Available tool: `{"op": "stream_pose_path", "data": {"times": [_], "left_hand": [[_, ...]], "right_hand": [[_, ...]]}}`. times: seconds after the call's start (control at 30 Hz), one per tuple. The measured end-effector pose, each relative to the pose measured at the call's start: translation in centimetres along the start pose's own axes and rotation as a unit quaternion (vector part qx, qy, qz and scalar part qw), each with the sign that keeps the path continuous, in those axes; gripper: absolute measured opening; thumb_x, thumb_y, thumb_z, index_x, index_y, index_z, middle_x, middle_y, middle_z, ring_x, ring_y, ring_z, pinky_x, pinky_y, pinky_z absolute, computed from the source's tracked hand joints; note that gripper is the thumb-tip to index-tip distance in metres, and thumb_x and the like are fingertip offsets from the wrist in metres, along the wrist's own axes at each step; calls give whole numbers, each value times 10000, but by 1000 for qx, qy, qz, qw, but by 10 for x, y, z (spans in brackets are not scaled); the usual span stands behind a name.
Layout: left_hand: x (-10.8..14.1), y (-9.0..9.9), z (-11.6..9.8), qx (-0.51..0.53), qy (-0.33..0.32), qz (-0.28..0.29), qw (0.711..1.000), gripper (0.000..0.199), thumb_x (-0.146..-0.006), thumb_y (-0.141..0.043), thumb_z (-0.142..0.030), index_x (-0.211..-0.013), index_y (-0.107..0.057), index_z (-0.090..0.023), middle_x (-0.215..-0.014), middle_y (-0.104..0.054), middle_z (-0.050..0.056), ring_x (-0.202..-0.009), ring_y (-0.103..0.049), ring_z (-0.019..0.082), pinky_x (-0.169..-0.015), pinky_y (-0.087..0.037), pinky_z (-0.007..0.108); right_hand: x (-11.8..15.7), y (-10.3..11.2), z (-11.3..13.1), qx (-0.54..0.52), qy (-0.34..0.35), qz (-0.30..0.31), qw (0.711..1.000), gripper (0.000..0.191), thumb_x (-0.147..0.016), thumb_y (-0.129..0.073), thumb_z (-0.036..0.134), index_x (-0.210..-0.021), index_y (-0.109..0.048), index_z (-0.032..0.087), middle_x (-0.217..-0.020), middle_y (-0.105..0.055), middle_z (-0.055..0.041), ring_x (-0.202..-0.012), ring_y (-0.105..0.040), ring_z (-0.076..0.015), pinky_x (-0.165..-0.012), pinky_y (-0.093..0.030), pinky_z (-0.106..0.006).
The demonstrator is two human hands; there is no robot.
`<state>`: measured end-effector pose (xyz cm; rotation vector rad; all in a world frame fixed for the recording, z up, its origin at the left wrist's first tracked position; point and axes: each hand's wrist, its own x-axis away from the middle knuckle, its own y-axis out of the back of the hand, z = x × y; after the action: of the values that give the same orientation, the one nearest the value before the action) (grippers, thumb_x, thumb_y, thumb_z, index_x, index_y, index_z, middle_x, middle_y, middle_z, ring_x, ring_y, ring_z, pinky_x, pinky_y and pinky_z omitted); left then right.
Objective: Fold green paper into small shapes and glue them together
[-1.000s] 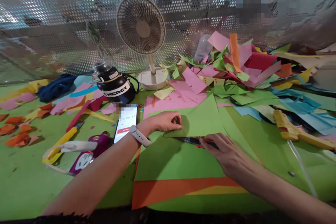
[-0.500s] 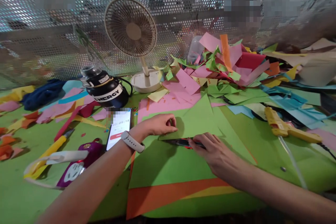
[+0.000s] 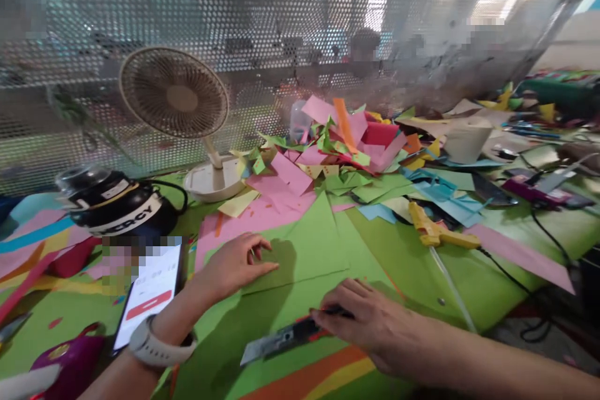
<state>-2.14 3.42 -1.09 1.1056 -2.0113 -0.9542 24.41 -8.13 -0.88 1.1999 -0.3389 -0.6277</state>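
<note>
while the right hand [image 3: 363, 315] clasps a cutter [image 3: 281, 339], the left hand [image 3: 238, 264] gapes over green paper [image 3: 312, 247], cut scraps [image 3: 291, 175] beyond, seemingly uncut sheets [image 3: 290, 382] below.

left fingers [image 3: 256, 240] curled but parted, right fingers [image 3: 347, 294] clenched

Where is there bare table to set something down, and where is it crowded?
Bare green table shows between the green sheets and the yellow glue gun, apart from one small object. Crowded: the paper scraps behind the sheets, and the left side, with the black bottle and phone.
</note>
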Motion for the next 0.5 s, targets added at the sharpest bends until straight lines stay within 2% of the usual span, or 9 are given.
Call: {"op": "stream_pose_path", "data": {"times": [0.03,0.1,0.17,0.23,0.3,0.37,0.43,0.5], "left_hand": [[1,0,1,-15,-12,-31,999,460,-684,-639,-554,-994,-613,-215,-987,-649,61,-873,-610,254,-771,-470,348],[0,-1,2,-35,-23,-54,998,567,-633,-685,-569,-1067,-612,-212,-1124,-621,93,-1020,-584,300,-885,-448,395],[-1,-1,3,-41,-23,-37,998,610,-606,-711,-567,-1084,-607,-202,-1155,-608,108,-1078,-562,318,-931,-431,416],[-4,-1,3,-35,-18,-11,999,599,-599,-722,-557,-1061,-604,-195,-1112,-621,105,-1041,-580,311,-911,-447,413],[-6,-1,5,-27,-17,2,999,563,-591,-729,-541,-1019,-604,-198,-1057,-635,90,-984,-600,298,-874,-470,401],[-9,0,6,-24,-22,4,999,537,-584,-735,-528,-990,-600,-205,-1029,-637,81,-967,-601,293,-861,-475,397],[-9,0,7,-27,-26,3,999,527,-581,-737,-527,-978,-597,-211,-1029,-632,80,-978,-594,296,-868,-471,403],[-9,0,5,-21,-22,5,1000,542,-577,-738,-527,-995,-593,-214,-1035,-631,81,-981,-593,300,-868,-471,411]], "right_hand": [[7,3,-6,-10,-15,-19,1000,567,-813,-412,-10,-1349,-465,166,-1140,-567,-112,-1006,-490,-204,-876,-469,-328],[17,9,-24,-15,-56,-70,996,604,-820,-369,-35,-1385,-428,170,-1166,-565,-113,-1033,-499,-195,-917,-465,-331],[21,16,-46,12,-113,-114,987,613,-831,-322,-46,-1396,-419,171,-1194,-562,-121,-1056,-507,-203,-930,-467,-362],[22,22,-71,62,-156,-161,972,547,-844,-314,-33,-1329,-500,140,-1155,-587,-138,-1062,-518,-226,-930,-466,-397],[20,28,-93,108,-206,-179,956,509,-845,-345,-12,-1291,-541,136,-1123,-606,-143,-1027,-545,-240,-911,-470,-416],[17,33,-108,135,-270,-167,939,468,-859,-369,17,-1268,-563,132,-1121,-617,-149,-1006,-558,-251,-894,-469,-430],[11,35,-113,148,-312,-161,925,399,-887,-404,80,-1244,-579,117,-1156,-610,-171,-1035,-552,-281,-901,-454,-468],[0,34,-109,144,-307,-160,927,363,-914,-443,162,-1251,-572,123,-1238,-581,-175,-1113,-521,-301,-947,-417,-500]]}}
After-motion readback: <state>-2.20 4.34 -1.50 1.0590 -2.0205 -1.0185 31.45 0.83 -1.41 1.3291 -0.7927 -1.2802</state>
